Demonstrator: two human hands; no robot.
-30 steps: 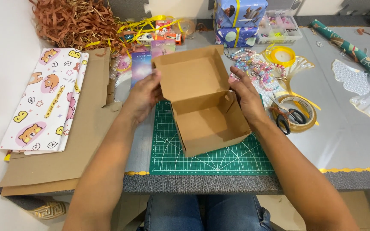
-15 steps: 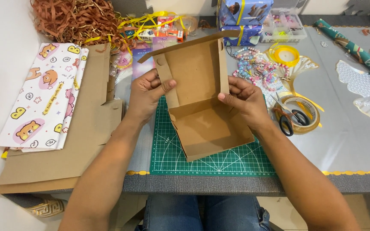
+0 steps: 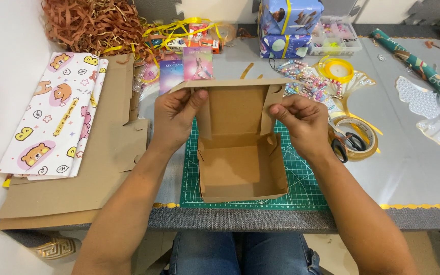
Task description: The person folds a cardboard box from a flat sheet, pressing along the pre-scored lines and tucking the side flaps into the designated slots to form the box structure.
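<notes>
The left hand [image 3: 175, 114] is closed on the left side flap of a brown cardboard box [image 3: 240, 153], with the thumb on the inner face of the flap and the other fingers behind it. The right hand [image 3: 301, 122] grips the right side flap in the same way, thumb in front, fingers curled around the edge. Between the two hands the lid of the box stands nearly upright, and its top edge is folded over toward the person.

The box is open and nothing shows inside it. It sits on a green cutting mat [image 3: 301, 188] with a white grid, near the front edge of the grey counter [image 3: 413, 168].

Just to the right of the right hand lie scissors [image 3: 346, 142] with black handles, partly on a roll of tape [image 3: 358, 136]. Behind them there is a spool of yellow ribbon [image 3: 338, 69] and some coloured beads [image 3: 296, 71].

To the left of the left hand lie flat sheets of cardboard [image 3: 92, 173], and on them folded wrapping paper [image 3: 52, 117] with bear pictures. At the far side of the counter are brown paper shreds [image 3: 87, 23] and wrapped gift boxes [image 3: 287, 23] in blue paper. A roll of green wrapping paper [image 3: 418, 63] lies at the far right.
</notes>
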